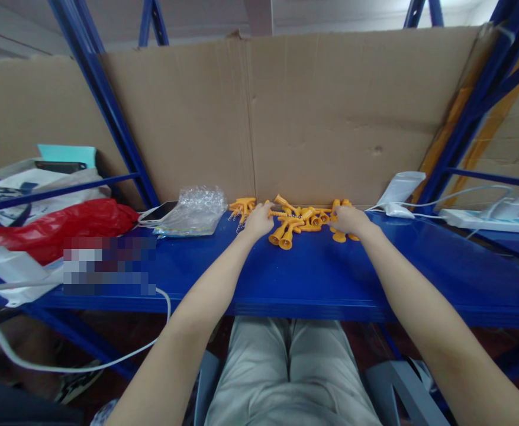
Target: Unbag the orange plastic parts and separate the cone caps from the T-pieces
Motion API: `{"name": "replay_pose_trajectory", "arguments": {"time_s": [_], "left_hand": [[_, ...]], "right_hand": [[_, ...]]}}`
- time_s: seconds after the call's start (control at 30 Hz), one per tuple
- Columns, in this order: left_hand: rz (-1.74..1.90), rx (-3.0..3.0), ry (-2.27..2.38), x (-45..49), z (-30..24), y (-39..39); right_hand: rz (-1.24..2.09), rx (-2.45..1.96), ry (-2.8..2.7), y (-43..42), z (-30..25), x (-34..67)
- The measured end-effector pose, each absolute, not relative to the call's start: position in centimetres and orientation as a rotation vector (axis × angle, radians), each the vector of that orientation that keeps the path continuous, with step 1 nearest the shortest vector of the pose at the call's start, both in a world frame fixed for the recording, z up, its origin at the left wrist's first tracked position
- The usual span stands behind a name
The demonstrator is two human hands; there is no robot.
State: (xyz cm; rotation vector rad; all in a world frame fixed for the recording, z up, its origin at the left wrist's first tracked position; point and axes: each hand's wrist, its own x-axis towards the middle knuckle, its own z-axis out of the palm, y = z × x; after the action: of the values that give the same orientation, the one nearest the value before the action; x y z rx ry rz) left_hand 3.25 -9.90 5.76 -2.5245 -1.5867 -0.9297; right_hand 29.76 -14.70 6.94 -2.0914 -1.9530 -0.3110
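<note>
Several small orange plastic horn-shaped pieces (286, 228) lie in a loose pile on the blue shelf, some with flared round ends towards me. My left hand (259, 220) is at the pile's left side, its fingers closed on an orange piece whose end sticks out to the right. Left of it sits a cluster of orange pieces with small metal chains (242, 207). At the right end of the pile, my right hand (350, 220) has its fingers closed around an orange piece (336, 206); more orange ends show beneath it. Both sets of fingertips are partly hidden.
A cardboard sheet (330, 118) stands behind the blue shelf (312, 278). To the left are clear plastic bags (197, 210), a phone (161, 212) and a red plastic bag (73, 225). White cables and a power strip (485, 220) lie at the right, near a blue post.
</note>
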Motion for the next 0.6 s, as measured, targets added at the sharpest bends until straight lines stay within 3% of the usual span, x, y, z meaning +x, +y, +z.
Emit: {"name": "replay_pose_trajectory", "arguments": {"time_s": [0.27, 0.6], "left_hand": [[-0.966, -2.694, -1.279, 3.8, 5.6, -10.3], [-0.913, -2.865, -0.921, 4.6, 5.5, -10.4]], "right_hand": [[-0.412, -1.321, -2.185, -15.0, 6.6, 26.3], [-0.386, -1.011, -2.449, -15.9, 5.2, 22.3]]}}
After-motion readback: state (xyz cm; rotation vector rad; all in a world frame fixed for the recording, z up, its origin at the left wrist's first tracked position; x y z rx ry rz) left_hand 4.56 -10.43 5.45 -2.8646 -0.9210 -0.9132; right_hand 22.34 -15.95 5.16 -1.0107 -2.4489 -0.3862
